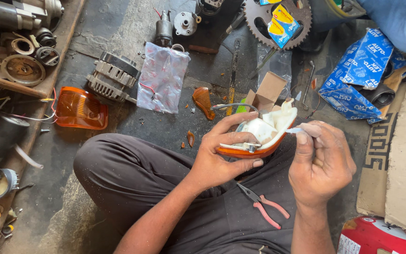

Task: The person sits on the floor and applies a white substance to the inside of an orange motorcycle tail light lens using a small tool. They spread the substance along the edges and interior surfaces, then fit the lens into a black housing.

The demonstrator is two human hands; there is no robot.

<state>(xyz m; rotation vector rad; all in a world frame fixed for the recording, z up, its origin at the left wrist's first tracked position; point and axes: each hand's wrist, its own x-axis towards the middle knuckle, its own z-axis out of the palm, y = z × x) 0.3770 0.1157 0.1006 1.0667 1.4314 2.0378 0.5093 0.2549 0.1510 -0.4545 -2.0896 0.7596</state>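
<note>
Left hand (222,157) gripping orange-and-white plastic lamp housing (259,136) above lap; right hand (320,164) pinching small pale tool (293,130), perhaps a brush, at housing's edge. Red-handled pliers (264,205) lying on lap; orange lens (81,109) on floor.

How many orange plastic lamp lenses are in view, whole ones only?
2. One orange ribbed plastic lens lies on the floor left of the knee; one orange-rimmed lamp housing sits in the left hand. Broken orange shards lie nearby; others may be hidden.

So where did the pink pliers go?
In the head view, the pink-handled pliers lie on the person's lap, low and right of centre, below the left hand and beside the right wrist.
</note>
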